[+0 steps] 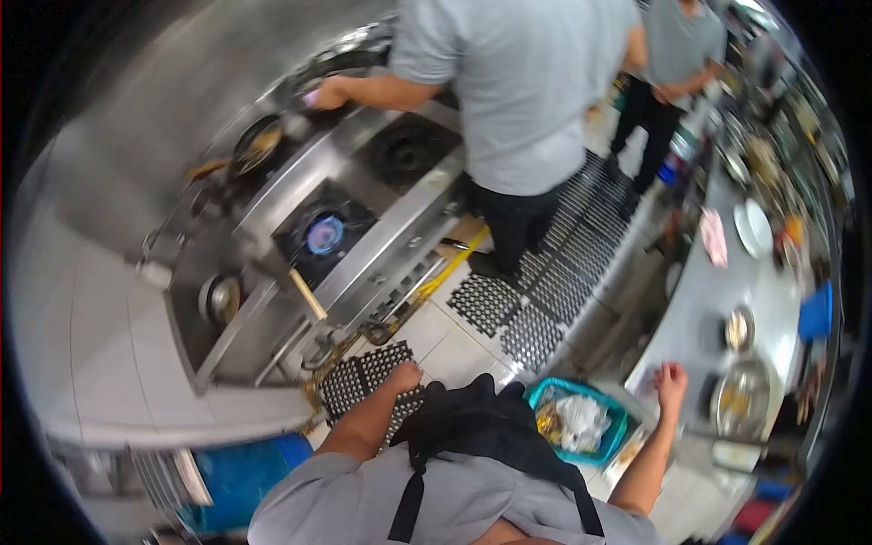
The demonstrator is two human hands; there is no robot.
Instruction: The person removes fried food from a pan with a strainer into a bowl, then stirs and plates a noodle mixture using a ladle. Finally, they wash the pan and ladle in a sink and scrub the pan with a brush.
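My left hand [402, 377] hangs in a loose fist above the floor mat, beside the stove front; it holds nothing that I can see. My right hand [671, 380] rests with fingers curled at the edge of the steel counter [690, 300], near a metal bowl [741, 396]. I wear a grey shirt and a black apron [472, 427]. On the steel stove [363, 236] one burner [324, 233] burns with a blue flame.
A person in a grey shirt [522, 82] stands at the stove, one hand at a wok [313, 91]. Another person [677, 54] stands farther back. Black floor mats [536, 291] line the aisle. A teal bin [581, 420] with waste sits by my legs. Plates [752, 227] lie on the counter.
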